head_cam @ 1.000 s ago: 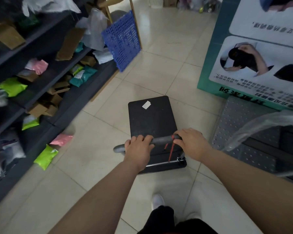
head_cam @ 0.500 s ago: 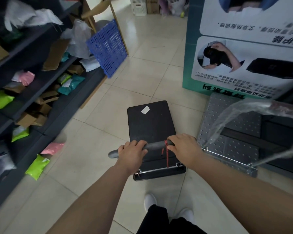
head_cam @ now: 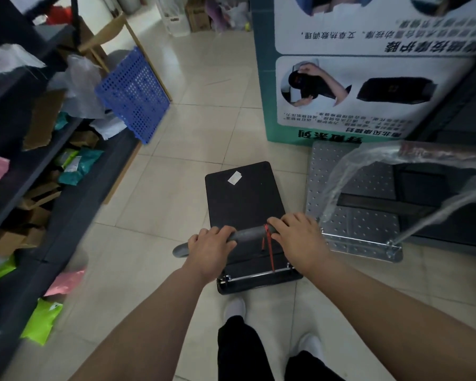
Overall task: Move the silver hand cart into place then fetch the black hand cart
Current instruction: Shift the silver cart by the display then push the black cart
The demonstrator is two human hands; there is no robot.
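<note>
The black hand cart [head_cam: 245, 199] stands on the tiled floor right in front of me, a white sticker on its flat deck. Its grey padded handle [head_cam: 249, 233] carries a red string. My left hand [head_cam: 210, 250] grips the handle's left part, my right hand [head_cam: 297, 239] grips its right end. Just to the right, the silver hand cart [head_cam: 349, 193] sits with its studded deck beside the black one, its plastic-wrapped handle [head_cam: 396, 163] arching over it.
Dark shelves [head_cam: 36, 166] packed with parcels and bags line the left side. A blue perforated panel [head_cam: 132, 94] leans at their far end. A big green and white printed box [head_cam: 341, 78] stands ahead on the right, touching the silver cart's front. Tiled aisle floor [head_cam: 204, 119] runs between them.
The black cart has rolled forward with both hands on its handle. It has drawn level with the silver cart, whose deck shows more fully on the right.
</note>
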